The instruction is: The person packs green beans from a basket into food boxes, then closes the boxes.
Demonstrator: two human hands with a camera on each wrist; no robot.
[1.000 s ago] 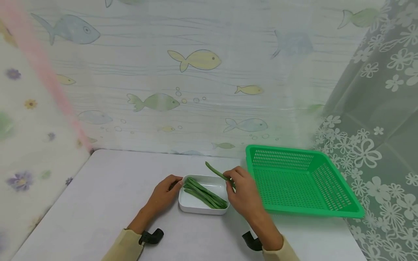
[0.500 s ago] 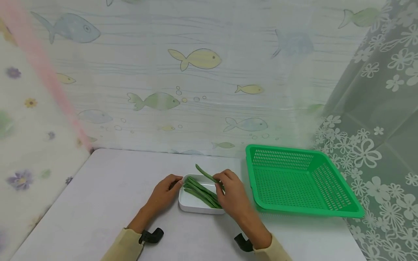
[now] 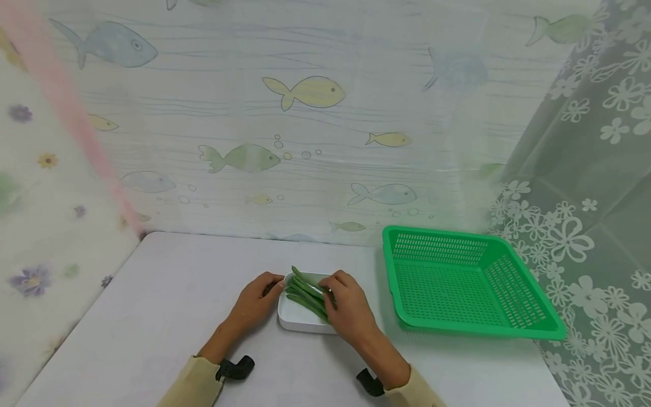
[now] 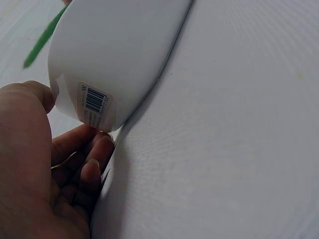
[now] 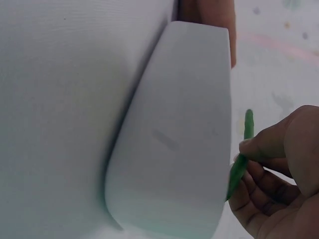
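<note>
A small white rectangular dish (image 3: 304,327) stands on the table, with several green beans (image 3: 304,295) lying slantwise in it. At its left end my left hand (image 3: 256,304) holds the dish, the thumb at the rim and curled fingers by the barcode label (image 4: 94,102). My right hand (image 3: 351,310) is over the dish's right part and hides that end. Between thumb and fingers it pinches one green bean (image 5: 249,124), which in the right wrist view is at the dish's rim. The far tip of this bean rises above the dish's back edge in the head view.
A green perforated plastic basket (image 3: 480,327) stands to the right of the dish, near the back of the white-covered table (image 3: 168,316). Fish-printed sheeting (image 3: 315,169) hangs behind the table; a flower-patterned curtain is at the right.
My right hand has moved left and lower, bringing the pinched green bean from the dish's right side down over the other beans. My left hand has stayed at the dish.
</note>
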